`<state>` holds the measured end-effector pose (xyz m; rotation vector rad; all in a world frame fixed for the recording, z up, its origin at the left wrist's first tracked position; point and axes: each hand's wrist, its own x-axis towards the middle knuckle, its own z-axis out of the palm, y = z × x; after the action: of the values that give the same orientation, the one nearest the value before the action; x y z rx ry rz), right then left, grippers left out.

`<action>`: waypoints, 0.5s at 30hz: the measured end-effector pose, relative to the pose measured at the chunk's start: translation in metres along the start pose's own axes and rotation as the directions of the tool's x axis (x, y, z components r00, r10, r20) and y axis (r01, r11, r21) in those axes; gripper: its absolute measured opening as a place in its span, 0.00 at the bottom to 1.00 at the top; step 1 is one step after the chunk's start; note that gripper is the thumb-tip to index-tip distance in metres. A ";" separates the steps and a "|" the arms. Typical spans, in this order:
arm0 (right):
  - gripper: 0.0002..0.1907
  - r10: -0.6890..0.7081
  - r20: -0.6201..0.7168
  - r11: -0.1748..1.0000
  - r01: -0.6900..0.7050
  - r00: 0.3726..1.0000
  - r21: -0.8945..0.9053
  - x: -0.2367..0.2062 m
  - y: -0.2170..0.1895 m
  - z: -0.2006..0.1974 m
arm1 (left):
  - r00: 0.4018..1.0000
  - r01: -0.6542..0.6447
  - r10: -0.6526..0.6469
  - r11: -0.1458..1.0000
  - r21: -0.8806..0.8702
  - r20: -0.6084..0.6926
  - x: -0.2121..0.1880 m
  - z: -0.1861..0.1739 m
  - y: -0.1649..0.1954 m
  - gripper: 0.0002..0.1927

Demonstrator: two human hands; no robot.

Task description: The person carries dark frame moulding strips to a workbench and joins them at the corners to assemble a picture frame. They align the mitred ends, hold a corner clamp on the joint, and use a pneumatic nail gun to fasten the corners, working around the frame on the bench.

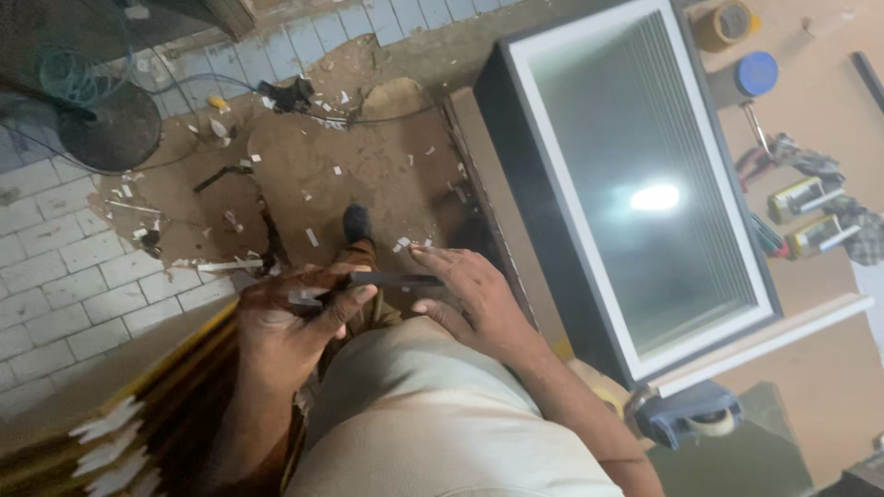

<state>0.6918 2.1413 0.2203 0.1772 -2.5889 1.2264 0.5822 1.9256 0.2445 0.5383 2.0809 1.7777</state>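
My left hand and my right hand are held in front of my body, above the floor. Between them runs a short dark flat strip. The left fingers are curled around its left end, and a pale sliver shows in that hand. The right fingers lie flat along the strip's right end and pinch it. To the right of my right hand lies a dark-framed glass panel on a workbench.
A wooden workbench carries a blue lid, a tape roll, pliers and metal cylinders. The tiled floor has brown sheet pieces, white scraps and a fan base with cables. A tape dispenser sits lower right.
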 end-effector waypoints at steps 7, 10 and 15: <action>0.19 0.038 0.136 0.965 -0.072 0.990 0.254 0.188 0.055 0.067 | 0.994 -0.077 0.082 0.995 -0.069 0.077 0.162 -0.103 -0.022 0.14; 0.17 0.178 -0.023 0.966 -0.171 0.984 0.193 0.240 0.079 0.072 | 0.989 -0.127 0.125 0.992 0.019 0.085 0.233 -0.133 -0.031 0.18; 0.20 0.547 -0.290 0.836 -0.492 0.785 0.245 0.314 0.127 0.029 | 0.983 -0.049 0.017 0.984 0.170 0.183 0.354 -0.141 -0.040 0.23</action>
<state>0.3574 2.2013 0.2010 -0.7216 -2.2847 1.4733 0.2029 1.9761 0.2201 0.7573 2.1210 1.5094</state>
